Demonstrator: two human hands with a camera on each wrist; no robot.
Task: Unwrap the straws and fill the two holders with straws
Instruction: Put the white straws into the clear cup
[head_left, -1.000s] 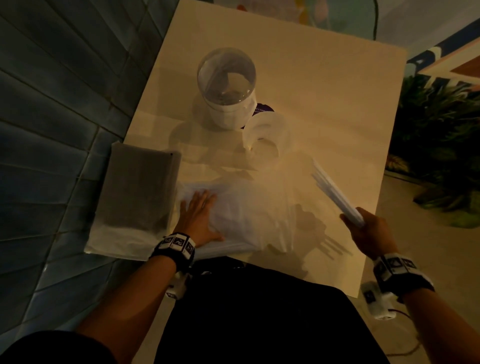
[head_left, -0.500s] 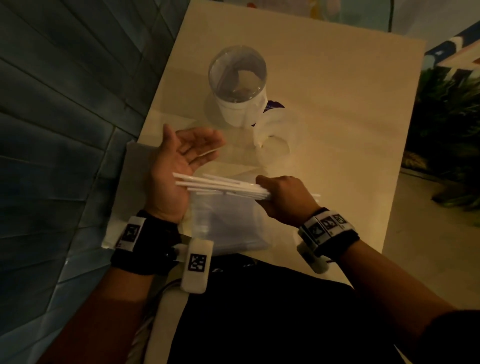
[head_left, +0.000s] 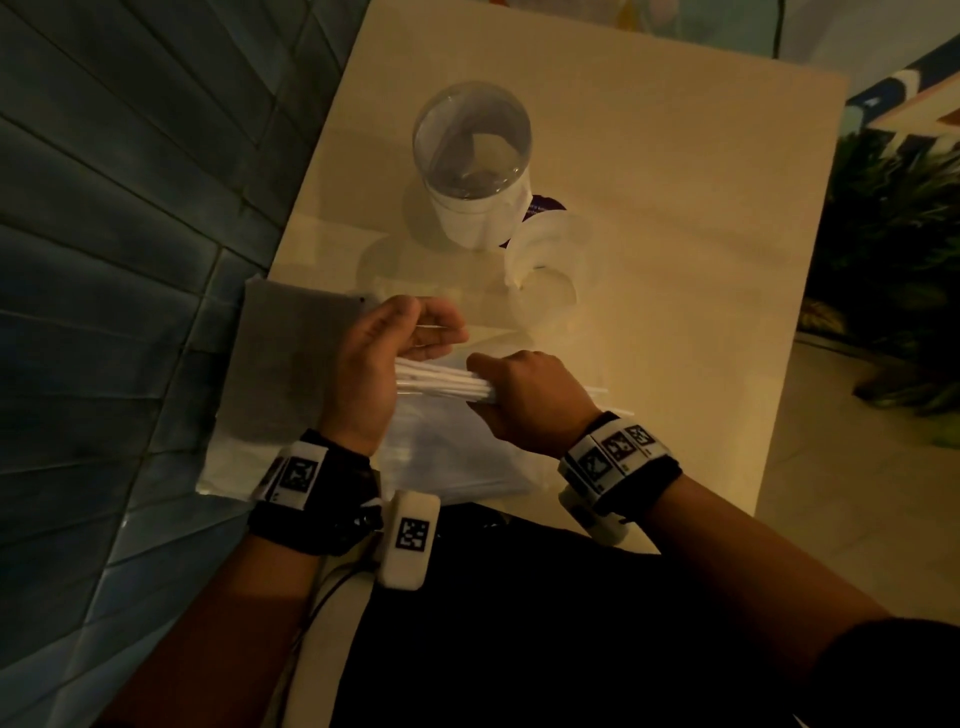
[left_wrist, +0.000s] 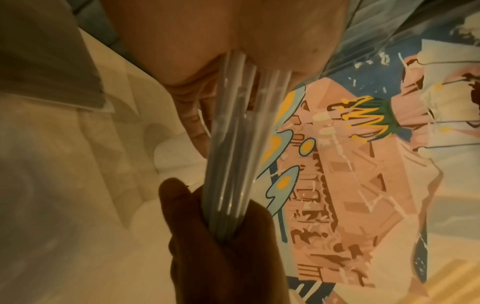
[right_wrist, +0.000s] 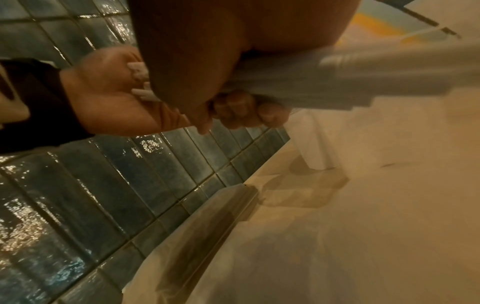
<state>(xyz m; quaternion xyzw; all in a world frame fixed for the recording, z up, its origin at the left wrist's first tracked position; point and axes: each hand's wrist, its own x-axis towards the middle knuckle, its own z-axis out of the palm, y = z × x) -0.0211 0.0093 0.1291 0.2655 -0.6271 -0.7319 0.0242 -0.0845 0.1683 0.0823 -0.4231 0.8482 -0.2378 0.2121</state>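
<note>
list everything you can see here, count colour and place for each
straws: one bundle, white, held level above the table's near edge, ends against the left palm
clear holder: one, transparent with a white band, upright at mid-table
white holder: one, translucent white, just right of and nearer than the clear holder
plastic bag: one, clear, flat on the table's near edge under the hands
grey packet: one, grey in clear wrap, on the table's left edge
table: one, cream
tiled wall: blue-grey, left
plants: green, right
left hand: palm against the straw ends, fingers curled
right hand: grips the bundle
</note>
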